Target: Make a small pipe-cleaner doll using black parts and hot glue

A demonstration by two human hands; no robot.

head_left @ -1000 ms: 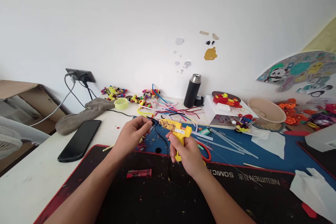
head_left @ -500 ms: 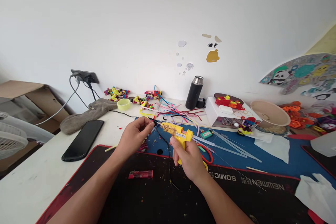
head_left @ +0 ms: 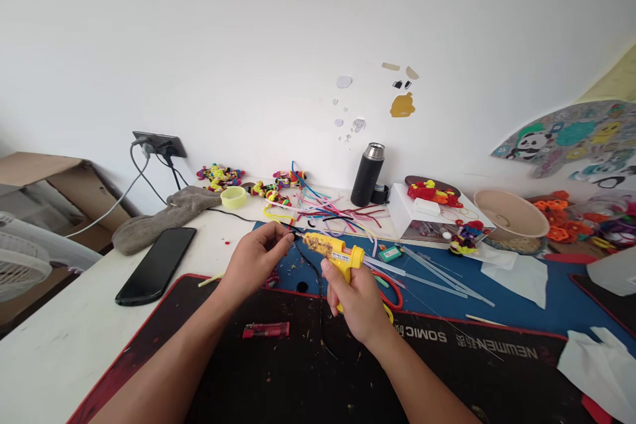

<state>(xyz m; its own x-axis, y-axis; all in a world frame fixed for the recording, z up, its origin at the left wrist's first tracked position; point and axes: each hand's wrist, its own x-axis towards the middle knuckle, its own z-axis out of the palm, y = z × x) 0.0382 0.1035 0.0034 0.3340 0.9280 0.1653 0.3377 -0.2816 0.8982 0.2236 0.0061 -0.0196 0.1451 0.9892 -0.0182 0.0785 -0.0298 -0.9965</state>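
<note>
My right hand point(head_left: 355, 298) is wrapped round the handle of a yellow glue gun point(head_left: 330, 250), whose nozzle points left. Brown stains mark the gun's front. My left hand point(head_left: 258, 258) is closed in a pinch just left of the nozzle; a small dark thing shows at its fingertips, too small to make out. A black cord point(head_left: 318, 278) runs below the gun onto the black mat. Beneath my left hand, a dark red beaded-looking piece is partly hidden. A red lighter point(head_left: 266, 330) lies on the mat, nearer to me.
Colourful pipe cleaners point(head_left: 338, 209) lie behind my hands, beside a black thermos point(head_left: 368, 175). A phone point(head_left: 156, 266) and a grey stuffed object point(head_left: 159, 222) are at left. Clear glue sticks point(head_left: 437, 271), a white box point(head_left: 412, 215) and a beige bowl point(head_left: 511, 213) stand or lie at right.
Both hands hold nearly the same pose. The glue gun's nozzle has shifted very slightly, still close to my left fingertips.
</note>
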